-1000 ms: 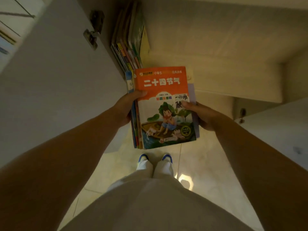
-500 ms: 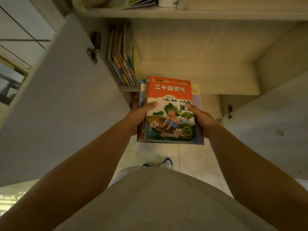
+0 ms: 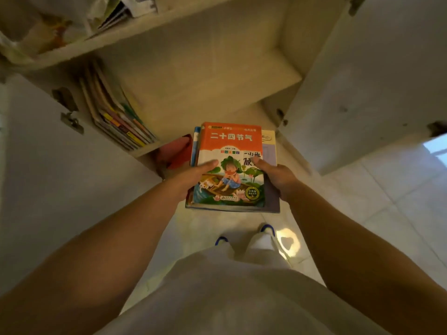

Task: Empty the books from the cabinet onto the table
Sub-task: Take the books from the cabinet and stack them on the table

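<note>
Head view looks down on a stack of books (image 3: 229, 165) held flat in front of the person's waist, out in the air before the open cabinet (image 3: 217, 76) and above the pale tiled floor (image 3: 387, 201). The top book has an orange band with white characters and a drawing of a child in a boat; edges of a blue book and a pale, lilac-backed one stick out from beneath it.

The left hand (image 3: 193, 180) grips the stack's left edge, thumb laid over the cover and the fingers hidden beneath. The right hand (image 3: 275, 175) grips the right edge the same way, thumb on top near some handwritten marks. Both forearms reach forward from the bottom corners of the frame.

Inside the cabinet, on the left of the lower shelf, a row of thin books (image 3: 116, 117) leans against the side wall, spines outward. The rest of that shelf (image 3: 217, 93) shows bare wood. Just left of the held stack, something red (image 3: 174, 153) sits low at the cabinet's edge; I cannot tell what it is. The upper shelf holds crumpled plastic bags (image 3: 43, 32) and some papers (image 3: 116, 15).

Both cabinet doors stand open, the left door (image 3: 48, 177) with its metal hinge (image 3: 70, 117) and the right door (image 3: 375, 81) beside the floor. Below the stack, pale trousers (image 3: 217, 286) and blue-trimmed white shoes (image 3: 266, 229) are visible.
</note>
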